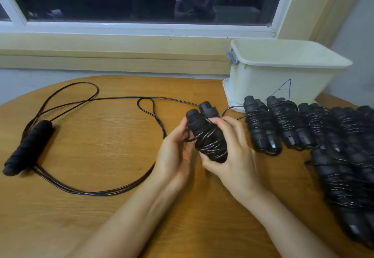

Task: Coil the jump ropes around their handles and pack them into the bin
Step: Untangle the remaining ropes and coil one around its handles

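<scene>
Now, dead centre of the bench [101, 217], the right hand [232, 152] wraps its fingers round the half-wound handle pair [208, 136], and the left hand [174, 152] pinches it from nine o'clock. Those foam grips look soft and light, so a plain squeeze should hold; the glossy cord [212, 146] looks springy and slick, so I'd pin the wraps under a thumb. Up at two o'clock waits the bin [283, 71], finished bundles [344, 156] at three, a loose rope [28, 146] at nine.

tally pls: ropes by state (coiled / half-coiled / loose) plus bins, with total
Coiled ropes: 5 at least; the pile at the right overlaps, so the exact count is unclear
Half-coiled rope: 1
Loose rope: 1
Bin: 1
Total: 8 at least
</scene>
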